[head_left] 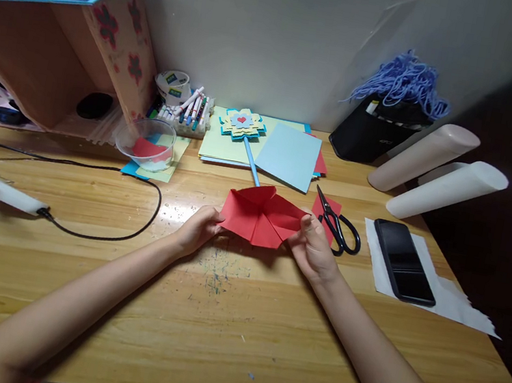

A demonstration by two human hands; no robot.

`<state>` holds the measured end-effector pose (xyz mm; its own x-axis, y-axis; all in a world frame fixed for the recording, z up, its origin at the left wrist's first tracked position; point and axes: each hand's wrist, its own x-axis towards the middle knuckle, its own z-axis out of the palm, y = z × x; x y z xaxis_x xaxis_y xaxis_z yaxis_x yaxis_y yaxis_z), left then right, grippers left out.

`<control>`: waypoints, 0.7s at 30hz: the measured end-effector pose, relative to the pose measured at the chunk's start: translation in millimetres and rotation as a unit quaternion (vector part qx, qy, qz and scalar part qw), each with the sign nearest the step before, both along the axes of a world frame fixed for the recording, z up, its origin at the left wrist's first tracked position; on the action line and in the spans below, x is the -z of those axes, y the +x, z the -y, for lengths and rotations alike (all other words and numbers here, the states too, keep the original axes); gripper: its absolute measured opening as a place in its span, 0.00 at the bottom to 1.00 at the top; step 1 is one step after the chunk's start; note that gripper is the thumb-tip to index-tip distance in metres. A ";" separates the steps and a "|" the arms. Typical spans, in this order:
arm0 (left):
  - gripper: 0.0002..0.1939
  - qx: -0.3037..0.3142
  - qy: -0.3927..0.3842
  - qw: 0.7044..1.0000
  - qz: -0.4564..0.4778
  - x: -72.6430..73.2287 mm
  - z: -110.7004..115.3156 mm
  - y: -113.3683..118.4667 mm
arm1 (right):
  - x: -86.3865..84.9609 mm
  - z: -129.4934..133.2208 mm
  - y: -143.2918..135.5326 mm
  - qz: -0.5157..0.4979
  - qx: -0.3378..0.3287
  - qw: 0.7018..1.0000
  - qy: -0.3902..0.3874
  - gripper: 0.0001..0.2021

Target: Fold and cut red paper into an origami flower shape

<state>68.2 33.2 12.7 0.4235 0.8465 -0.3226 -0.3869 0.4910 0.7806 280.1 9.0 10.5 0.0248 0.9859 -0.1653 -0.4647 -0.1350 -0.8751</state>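
Observation:
A creased sheet of red paper (259, 215) is held up over the table between my two hands, its folds spread partly apart. My left hand (202, 228) pinches its left edge, and my right hand (313, 248) grips the right edge with the thumb on top. Just beyond the sheet lies a layered paper flower (242, 122) in blue and yellow with a red heart, on a blue stem (251, 161) whose lower end is hidden behind the red paper. Black-handled scissors (337, 222) rest on another red piece (332, 208) beside my right hand.
Coloured paper sheets (289, 154) lie at the back. A clear plastic bowl (144, 149) with red scraps and a marker box (184, 116) stand left of them. A white corded hot glue gun (3, 190) lies left. Right are a phone (405, 261), white rolls (447, 189) and a black holder (366, 128).

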 end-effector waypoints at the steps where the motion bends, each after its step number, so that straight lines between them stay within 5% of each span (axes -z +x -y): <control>1: 0.06 -0.006 -0.005 1.000 0.002 -0.3 -0.2 -0.2 | -0.7 -0.6 0.4 -0.007 0.011 1.000 0.004 0.15; 10: 0.04 -0.023 -0.045 0.998 0.043 8.2 -2.4 -7.3 | 6.7 -8.7 9.1 0.025 0.126 0.992 -0.016 0.14; 21: 0.10 0.021 0.003 1.000 0.020 4.7 -1.7 -8.4 | 2.7 -7.0 4.7 0.013 0.126 0.991 -0.032 0.16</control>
